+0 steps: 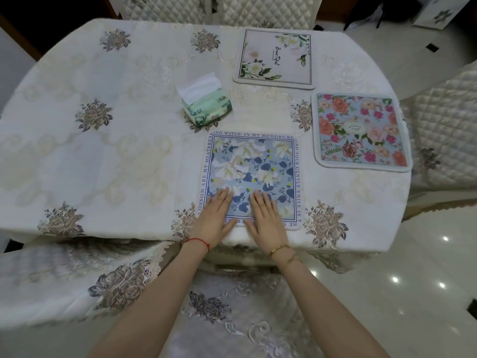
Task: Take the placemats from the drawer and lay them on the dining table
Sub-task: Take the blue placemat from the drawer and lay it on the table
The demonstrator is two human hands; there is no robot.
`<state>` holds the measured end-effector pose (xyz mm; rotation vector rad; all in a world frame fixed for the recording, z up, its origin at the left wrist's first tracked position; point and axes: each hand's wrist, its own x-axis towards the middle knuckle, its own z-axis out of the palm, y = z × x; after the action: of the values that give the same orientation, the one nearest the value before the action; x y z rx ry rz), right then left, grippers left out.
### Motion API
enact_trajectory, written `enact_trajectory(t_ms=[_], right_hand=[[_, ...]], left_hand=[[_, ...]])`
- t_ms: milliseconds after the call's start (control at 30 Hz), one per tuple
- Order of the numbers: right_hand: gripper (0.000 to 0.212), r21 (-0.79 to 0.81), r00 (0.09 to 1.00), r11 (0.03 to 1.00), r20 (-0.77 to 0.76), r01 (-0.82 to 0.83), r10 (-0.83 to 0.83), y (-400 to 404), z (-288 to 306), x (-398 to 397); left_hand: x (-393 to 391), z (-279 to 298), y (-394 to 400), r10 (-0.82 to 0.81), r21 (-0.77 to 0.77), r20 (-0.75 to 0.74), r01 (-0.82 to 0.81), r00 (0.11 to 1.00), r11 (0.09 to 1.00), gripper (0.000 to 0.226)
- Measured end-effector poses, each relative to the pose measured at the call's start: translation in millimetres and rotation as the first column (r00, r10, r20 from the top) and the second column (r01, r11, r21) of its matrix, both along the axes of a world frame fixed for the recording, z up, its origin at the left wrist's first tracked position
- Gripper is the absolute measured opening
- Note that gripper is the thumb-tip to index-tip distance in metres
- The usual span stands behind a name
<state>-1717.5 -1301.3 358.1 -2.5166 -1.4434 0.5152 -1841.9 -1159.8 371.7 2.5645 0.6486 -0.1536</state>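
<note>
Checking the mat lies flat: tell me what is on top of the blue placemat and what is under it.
Both hands, left hand and right hand, rest flat on the blue placemat. It lies on the embroidered tablecloth; the cloth directly beneath is covered.

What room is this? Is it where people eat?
Probably a home dining room: a table under an embroidered cloth, quilted chairs around it, and three placemats laid out.

The tablecloth (108, 140) was matt woven cloth with raised embroidered flowers. On it, the blue placemat (251, 174) looked smooth, printed fabric with a stitched edge. Beyond that placemat, the tissue pack (206, 105) had glossy plastic wrap. The floor (418, 267) beside the tablecloth was glossy tile.
</note>
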Motion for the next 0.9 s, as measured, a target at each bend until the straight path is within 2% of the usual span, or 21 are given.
enact_trajectory(t_ms=[433,567,767,900], right_hand=[[0.073,-0.018,0.994,0.994,-0.010,0.111,-0.112,-86,10,41],[0.073,0.036,0.997,0.996,-0.007,0.076,-0.075,-49,21,51],[0.072,0.013,1.000,1.000,-0.012,-0.019,0.019,27,9,63],[0.074,0.021,0.999,0.999,-0.005,-0.035,0.036,31,1,66]], left_hand=[[-33,2,28,0.069,0.027,-0.015,-0.069,0.997,0.997,0.078],[-13,8,37,0.055,-0.033,0.012,-0.054,0.998,0.998,0.076],[37,17,54,-0.043,0.001,0.019,0.043,0.999,0.999,0.075],[43,6,64,-0.078,0.026,-0.037,0.079,0.996,0.997,0.077]])
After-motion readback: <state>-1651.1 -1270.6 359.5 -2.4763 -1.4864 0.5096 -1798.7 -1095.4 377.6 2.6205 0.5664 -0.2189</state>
